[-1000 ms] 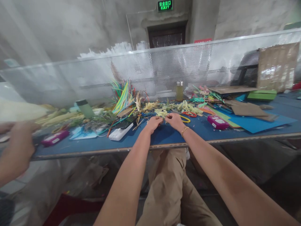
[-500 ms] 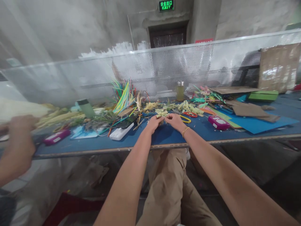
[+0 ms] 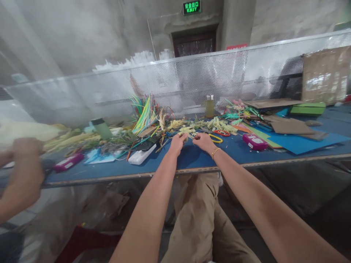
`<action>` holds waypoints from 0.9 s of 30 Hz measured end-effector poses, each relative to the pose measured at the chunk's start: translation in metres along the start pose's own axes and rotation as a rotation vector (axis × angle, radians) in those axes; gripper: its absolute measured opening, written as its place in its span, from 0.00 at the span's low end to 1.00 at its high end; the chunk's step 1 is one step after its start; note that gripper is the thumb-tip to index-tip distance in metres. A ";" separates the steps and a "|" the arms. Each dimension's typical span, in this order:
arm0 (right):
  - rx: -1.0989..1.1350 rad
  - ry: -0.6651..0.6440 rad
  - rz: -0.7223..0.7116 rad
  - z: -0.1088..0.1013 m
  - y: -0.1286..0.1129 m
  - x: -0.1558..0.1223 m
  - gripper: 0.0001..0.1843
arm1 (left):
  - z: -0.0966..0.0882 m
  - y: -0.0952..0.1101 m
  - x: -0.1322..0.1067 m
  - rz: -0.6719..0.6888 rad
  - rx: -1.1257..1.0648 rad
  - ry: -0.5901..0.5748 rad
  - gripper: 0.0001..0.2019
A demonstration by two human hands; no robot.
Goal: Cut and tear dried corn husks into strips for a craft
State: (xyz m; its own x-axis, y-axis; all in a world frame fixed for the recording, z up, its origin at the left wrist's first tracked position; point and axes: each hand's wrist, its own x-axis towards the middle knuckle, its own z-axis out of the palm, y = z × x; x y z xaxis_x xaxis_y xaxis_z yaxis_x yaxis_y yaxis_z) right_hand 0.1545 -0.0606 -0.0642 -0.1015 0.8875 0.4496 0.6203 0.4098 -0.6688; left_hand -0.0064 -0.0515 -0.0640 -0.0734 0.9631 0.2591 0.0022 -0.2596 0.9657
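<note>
Both my arms reach forward over the blue table (image 3: 192, 160). My left hand (image 3: 177, 140) is closed on a pale yellow strip of dried leaf (image 3: 186, 130) at the edge of a heap of such strips. My right hand (image 3: 202, 140), a gold bangle on its wrist, is closed in a pinch right beside it, on the same strip as far as I can see. Yellow-handled scissors (image 3: 216, 138) and red-handled scissors (image 3: 221, 133) lie just right of my hands.
A white box (image 3: 141, 155) and a bundle of coloured strips (image 3: 144, 113) lie to the left, a pink box (image 3: 254, 141) and blue and brown sheets to the right. A perforated metal screen (image 3: 219, 78) backs the table. Another person's hand (image 3: 26, 160) works at far left.
My hands have drawn slightly apart, with the leaf strip stretched between them. The other person's hand at the left has shifted a little. The view has tilted slightly.
</note>
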 end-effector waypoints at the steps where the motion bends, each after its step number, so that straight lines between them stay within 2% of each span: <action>1: -0.036 -0.005 0.002 0.000 0.001 0.000 0.05 | -0.001 0.001 -0.001 -0.007 -0.016 0.050 0.17; 3: -0.078 -0.011 -0.005 -0.001 0.003 -0.001 0.04 | -0.002 0.003 -0.002 -0.021 -0.030 0.107 0.17; 7: -0.019 0.064 -0.023 -0.003 0.006 0.001 0.04 | -0.002 0.005 -0.004 -0.046 0.023 0.050 0.17; 11: 0.056 0.147 -0.021 -0.004 0.005 0.004 0.12 | -0.001 0.003 -0.004 -0.030 0.084 0.009 0.17; 18: 0.188 0.042 -0.122 0.003 0.005 0.003 0.09 | -0.001 0.001 -0.005 0.011 0.169 -0.105 0.18; 27: 0.160 0.083 -0.070 0.002 0.003 0.003 0.08 | -0.001 0.002 -0.006 0.010 0.204 -0.194 0.16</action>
State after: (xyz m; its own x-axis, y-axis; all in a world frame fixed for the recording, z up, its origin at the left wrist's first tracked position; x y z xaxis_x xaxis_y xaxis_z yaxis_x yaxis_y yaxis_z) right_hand 0.1549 -0.0562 -0.0659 -0.0715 0.8381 0.5408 0.4821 0.5037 -0.7168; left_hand -0.0066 -0.0572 -0.0640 0.1201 0.9614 0.2477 0.2042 -0.2681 0.9415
